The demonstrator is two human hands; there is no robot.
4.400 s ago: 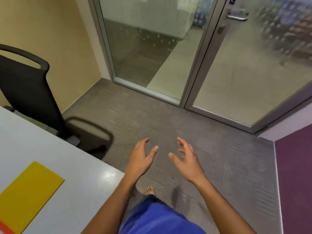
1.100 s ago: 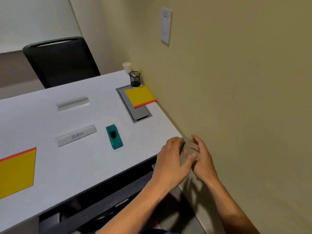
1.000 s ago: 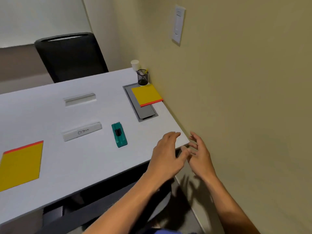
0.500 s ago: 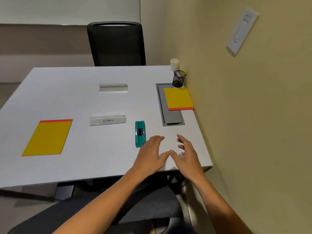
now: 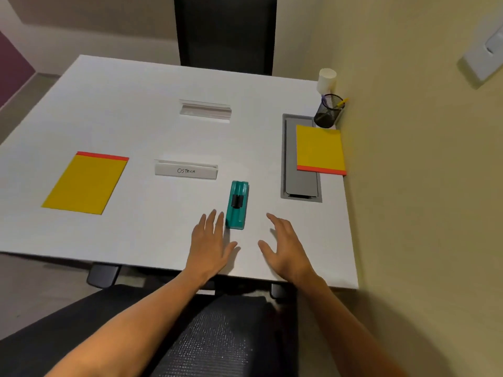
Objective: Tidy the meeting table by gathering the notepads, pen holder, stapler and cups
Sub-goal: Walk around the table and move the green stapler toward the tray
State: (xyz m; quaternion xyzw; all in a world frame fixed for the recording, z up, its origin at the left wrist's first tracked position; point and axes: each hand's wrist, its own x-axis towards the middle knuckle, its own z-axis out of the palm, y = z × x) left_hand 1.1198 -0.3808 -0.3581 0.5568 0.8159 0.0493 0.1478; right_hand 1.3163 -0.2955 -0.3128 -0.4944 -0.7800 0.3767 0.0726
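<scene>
We see stapler [image 5: 237, 204] lower centre | notepad [image 5: 86, 183] left | second notepad [image 5: 320, 149] right | holder [image 5: 327, 111], cup [image 5: 326, 79] upper right.

- The white surface [image 5: 130, 110] looks smooth and matt.
- The teal plastic stapler [image 5: 237, 204] has a slight sheen.
- Right of the stapler, the black pen holder [image 5: 327, 112] is wire mesh.
- The yellow paper notepad [image 5: 320, 148] looks matt.
- The black chair seat [image 5: 217, 336] is woven mesh cloth.
</scene>
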